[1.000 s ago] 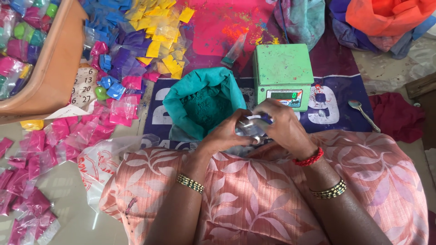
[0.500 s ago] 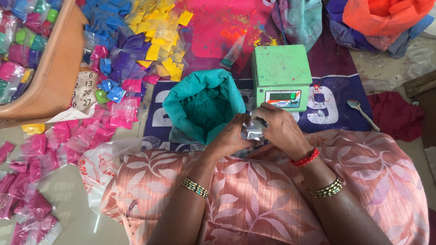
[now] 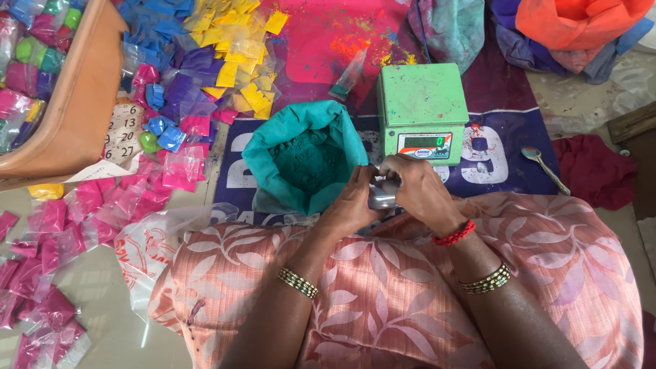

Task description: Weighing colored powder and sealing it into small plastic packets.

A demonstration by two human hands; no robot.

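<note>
While my lap, draped in peach leaf-print cloth (image 3: 383, 294), fills the near edge, both forearms angle inward and meet just past it. Left wrist has a beaded bangle (image 3: 297, 282), right a red thread (image 3: 454, 234) plus a beaded bangle (image 3: 486, 279).

Left hand (image 3: 352, 205): fingers curled, clamped on the left side of a small clear plastic pouch (image 3: 383, 195), thin and crinkly, greyish sheen. Right hand (image 3: 417, 191): fingers bent over the pouch top, pinching it from the right. Pouch sits between both hands, just beside the bag rim. Contents: can't tell.

Vs half a second ago: hands still together on the pouch, roughly same spot, pouch a bit lower and more covered by my right hand. Nothing else moved.

Just beyond: teal cloth bag (image 3: 304, 160), soft, rim rolled down, filled with fine teal powder (image 3: 307, 160). To its right, green boxy weighing scale (image 3: 422, 113), flat platter dusted with powder, display facing me. Metal spoon (image 3: 543, 167) lies further right on the dark blue printed mat (image 3: 506, 130).

Left on the floor: scattered small pink powder sachets (image 3: 55, 225), glossy. Further out: blue sachets (image 3: 160, 27) and yellow sachets (image 3: 236, 41) in heaps, tan tub (image 3: 75, 102) holding mixed ones. Far right: orange cloth bag (image 3: 574, 20).
</note>
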